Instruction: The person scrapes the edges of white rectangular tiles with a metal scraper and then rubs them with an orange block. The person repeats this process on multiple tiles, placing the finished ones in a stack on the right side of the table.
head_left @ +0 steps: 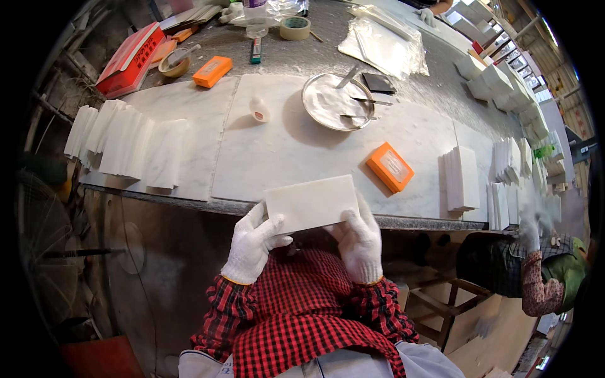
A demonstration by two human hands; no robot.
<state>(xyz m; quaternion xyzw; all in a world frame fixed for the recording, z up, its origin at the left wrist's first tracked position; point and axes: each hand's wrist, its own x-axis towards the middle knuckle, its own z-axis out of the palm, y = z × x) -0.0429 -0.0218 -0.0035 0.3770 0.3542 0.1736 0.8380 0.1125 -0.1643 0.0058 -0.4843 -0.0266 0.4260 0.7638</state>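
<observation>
A rectangular white stone tile (pixel 311 203) is held up between my two gloved hands, just in front of the table's near edge. My left hand (pixel 253 244) grips its left end, thumb on the face. Round the right end closes my right hand (pixel 359 244), also with its thumb on the face. Both hands wear white knit gloves, and the fingers behind the tile are hidden. Beyond the tile, an orange box (pixel 391 167) lies on the marble slab top (pixel 277 157). A round metal bowl (pixel 337 102) holds white powder or paste and several flat tools.
White tiles stand in rows at the left (pixel 129 140) and in a stack at the right (pixel 462 179). A small white bottle (pixel 259 109), another orange box (pixel 213 72), a tape roll (pixel 295 28) and plastic sheeting (pixel 384 41) lie farther back. Another person (pixel 545 277) works at the right.
</observation>
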